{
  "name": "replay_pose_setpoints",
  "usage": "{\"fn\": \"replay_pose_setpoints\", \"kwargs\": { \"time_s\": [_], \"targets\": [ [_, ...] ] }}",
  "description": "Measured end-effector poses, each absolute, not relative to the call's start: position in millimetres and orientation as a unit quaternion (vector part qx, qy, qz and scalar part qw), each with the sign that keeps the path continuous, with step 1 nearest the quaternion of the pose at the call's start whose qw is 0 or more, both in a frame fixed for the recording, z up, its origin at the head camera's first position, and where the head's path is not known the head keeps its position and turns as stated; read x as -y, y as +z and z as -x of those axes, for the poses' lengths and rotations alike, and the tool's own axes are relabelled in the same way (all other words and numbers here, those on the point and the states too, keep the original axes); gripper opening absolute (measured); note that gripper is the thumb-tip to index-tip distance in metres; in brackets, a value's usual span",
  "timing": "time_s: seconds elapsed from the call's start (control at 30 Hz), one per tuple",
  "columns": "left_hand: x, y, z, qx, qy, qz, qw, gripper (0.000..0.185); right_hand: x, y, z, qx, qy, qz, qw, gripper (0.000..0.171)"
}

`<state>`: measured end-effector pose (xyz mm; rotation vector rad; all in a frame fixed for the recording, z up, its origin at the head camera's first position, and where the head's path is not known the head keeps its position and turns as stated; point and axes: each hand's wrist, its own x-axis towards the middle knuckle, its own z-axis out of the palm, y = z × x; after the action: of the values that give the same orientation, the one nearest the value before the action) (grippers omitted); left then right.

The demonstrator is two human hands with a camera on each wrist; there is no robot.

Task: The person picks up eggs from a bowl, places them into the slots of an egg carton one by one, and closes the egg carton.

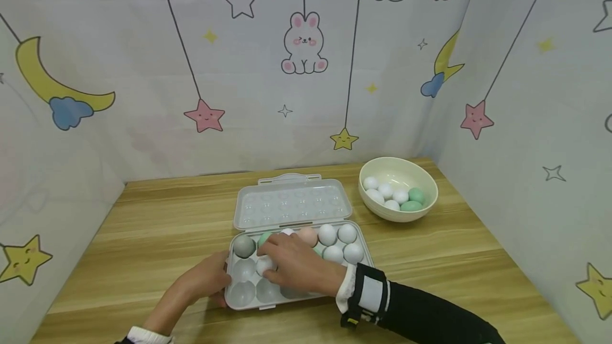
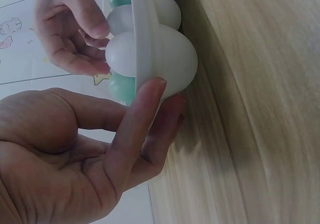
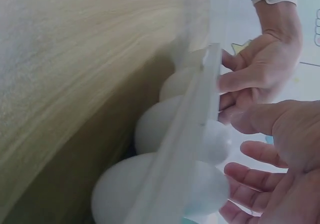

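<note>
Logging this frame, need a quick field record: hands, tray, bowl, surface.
left hand: grips the tray's left edge, fingers curled round the rim
right hand: over the tray, fingertips on a white egg in a middle cell
tray: clear, lid open, part filled; front cells empty
bowl: cream, right of tray, holds white and green eggs
surface: wooden table
</note>
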<state>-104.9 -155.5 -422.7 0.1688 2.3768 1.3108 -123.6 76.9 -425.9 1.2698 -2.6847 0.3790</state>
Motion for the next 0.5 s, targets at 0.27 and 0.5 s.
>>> {"fn": "replay_pose_setpoints", "kwargs": {
  "time_s": [0.27,0.5],
  "targets": [
    [153,-422,106,-0.858,0.465,-0.048,0.214,0.039,-92,-407,122,0.899,0.170,-0.398,0.063,0.035],
    [155,-423,107,-0.857,0.465,-0.064,0.214,0.039,-119,-383,124,0.901,0.210,-0.371,0.084,0.036]
  ]
}}
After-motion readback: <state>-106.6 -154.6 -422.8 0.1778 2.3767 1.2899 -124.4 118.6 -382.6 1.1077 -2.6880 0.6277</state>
